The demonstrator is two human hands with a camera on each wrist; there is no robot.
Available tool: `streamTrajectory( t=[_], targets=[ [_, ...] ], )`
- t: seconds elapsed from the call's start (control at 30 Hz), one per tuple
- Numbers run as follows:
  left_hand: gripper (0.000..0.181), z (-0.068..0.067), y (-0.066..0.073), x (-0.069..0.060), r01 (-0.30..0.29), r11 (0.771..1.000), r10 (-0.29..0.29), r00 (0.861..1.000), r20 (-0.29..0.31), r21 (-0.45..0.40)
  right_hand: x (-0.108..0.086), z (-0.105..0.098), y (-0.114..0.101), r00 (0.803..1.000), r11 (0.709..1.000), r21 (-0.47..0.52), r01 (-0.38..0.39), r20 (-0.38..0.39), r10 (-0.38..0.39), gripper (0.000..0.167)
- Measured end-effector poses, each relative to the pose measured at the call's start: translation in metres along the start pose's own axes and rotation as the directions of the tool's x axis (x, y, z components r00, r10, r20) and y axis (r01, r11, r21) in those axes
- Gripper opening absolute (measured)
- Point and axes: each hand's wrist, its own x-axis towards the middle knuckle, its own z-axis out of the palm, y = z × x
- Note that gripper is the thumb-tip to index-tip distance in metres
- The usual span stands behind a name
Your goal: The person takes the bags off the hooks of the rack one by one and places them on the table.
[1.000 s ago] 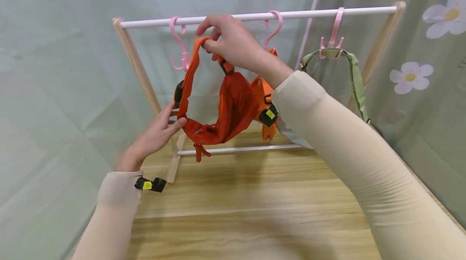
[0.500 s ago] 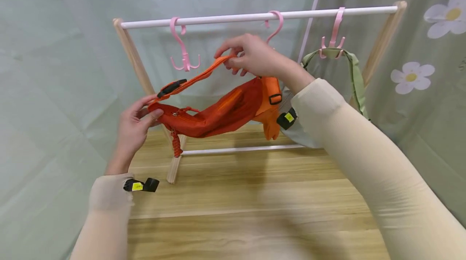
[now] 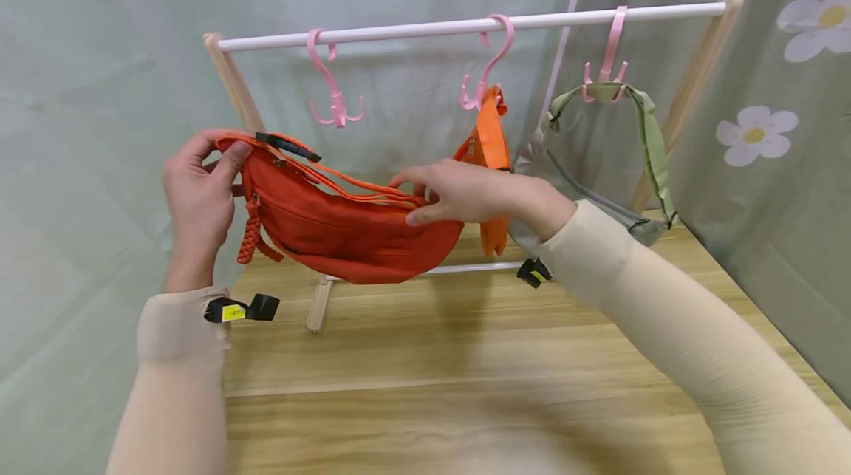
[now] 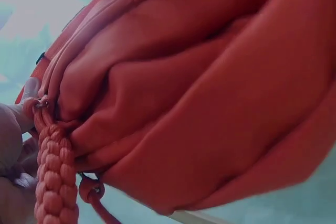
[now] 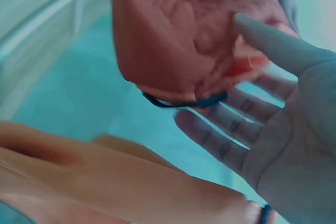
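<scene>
Red-orange waist bag (image 3: 346,238) spans the left-centre of the frame, lifted above the wood-grain table (image 3: 412,364). My left hand (image 3: 199,190) pinches its upper left end, thumb in front; a braided zipper pull (image 3: 249,235) dangles just below. My right hand (image 3: 468,190) holds the other end near centre, thumb on the near side, fingers on the far side by the strap. Black buckle (image 3: 289,145) along the bag's top edge. Upper centre, a white rail (image 3: 412,29) carries three pink hooks (image 3: 337,102): the left one bare, the middle bearing an orange bag (image 3: 493,135), the right a grey-green bag (image 3: 654,139). Writing: yellow labels (image 3: 233,312) on the black bands at both my wrists, marks too small to read. Daisy-print curtain (image 3: 756,135) at right.
</scene>
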Motion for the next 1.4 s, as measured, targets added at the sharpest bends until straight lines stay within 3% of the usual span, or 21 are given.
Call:
streamTrajectory(
  t=[0.13,0.2,0.3,0.37,0.47,0.53,0.57,0.63,0.73,0.77,0.8,0.83,0.9,1.03,1.1,1.2,1.4],
  targets=[
    [0.016,0.000,0.004,0.006,-0.006,1.000,0.006,1.000,-0.019,-0.019,0.002,0.025,0.003,1.000,1.000,0.028,-0.011,0.003,0.011,0.076],
    [0.016,-0.002,0.004,0.007,-0.011,1.000,0.010,1.000,-0.021,-0.020,0.003,0.038,0.007,0.999,0.999,0.037,-0.014,-0.039,0.016,0.074],
    [0.014,-0.009,0.002,0.009,-0.001,0.995,0.002,1.000,0.010,-0.095,0.003,0.054,0.014,0.988,0.999,0.047,-0.023,-0.149,0.029,0.062],
    [0.015,-0.016,-0.001,0.009,0.006,0.992,0.001,0.999,0.052,-0.126,0.004,0.062,0.019,0.967,0.997,0.071,-0.027,-0.250,0.044,0.053],
    [0.020,-0.031,-0.009,0.007,0.030,0.990,-0.008,0.986,0.166,-0.136,0.005,0.072,0.025,0.914,0.986,0.165,-0.008,-0.399,0.074,0.040],
    [0.026,-0.041,-0.015,0.005,0.059,0.989,-0.021,0.965,0.260,-0.137,0.007,0.079,0.029,0.873,0.971,0.238,0.016,-0.476,0.102,0.033],
    [0.029,-0.046,-0.019,0.003,0.080,0.985,-0.028,0.948,0.317,-0.150,0.008,0.083,0.030,0.856,0.960,0.278,0.028,-0.503,0.120,0.031],
    [0.037,-0.056,-0.029,-0.002,0.136,0.971,-0.039,0.900,0.434,-0.195,0.009,0.093,0.033,0.828,0.934,0.353,0.051,-0.538,0.158,0.026],
    [0.046,-0.069,-0.045,-0.010,0.216,0.942,-0.038,0.829,0.558,-0.256,0.012,0.110,0.037,0.807,0.899,0.434,0.062,-0.552,0.210,0.023],
    [0.048,-0.072,-0.051,-0.013,0.236,0.933,-0.032,0.809,0.588,-0.273,0.013,0.115,0.038,0.805,0.885,0.460,0.063,-0.548,0.228,0.022],
    [0.049,-0.074,-0.055,-0.016,0.251,0.926,-0.034,0.799,0.600,-0.281,0.014,0.119,0.039,0.805,0.874,0.482,0.064,-0.542,0.241,0.022],
    [0.050,-0.076,-0.059,-0.020,0.262,0.918,-0.033,0.798,0.601,-0.298,0.015,0.124,0.040,0.806,0.861,0.505,0.067,-0.535,0.251,0.021],
    [0.049,-0.076,-0.066,-0.026,0.260,0.915,-0.039,0.819,0.572,-0.310,0.017,0.133,0.042,0.810,0.836,0.543,0.076,-0.523,0.266,0.022],
    [0.045,-0.068,-0.079,-0.042,0.241,0.914,-0.093,0.907,0.412,-0.325,0.021,0.153,0.046,0.807,0.785,0.612,0.100,-0.511,0.296,0.024],
    [0.042,-0.063,-0.086,-0.050,0.248,0.912,-0.136,0.934,0.332,-0.326,0.023,0.165,0.047,0.797,0.753,0.649,0.108,-0.509,0.325,0.026],
    [0.039,-0.056,-0.095,-0.061,0.281,0.906,-0.204,0.945,0.256,-0.318,0.026,0.183,0.047,0.776,0.674,0.728,0.130,-0.497,0.388,0.030],
    [0.036,-0.058,-0.112,-0.077,0.352,0.911,-0.314,0.930,0.193,-0.213,0.033,0.206,0.048,0.746,0.428,0.887,0.175,-0.403,0.530,0.041]
  ],
)
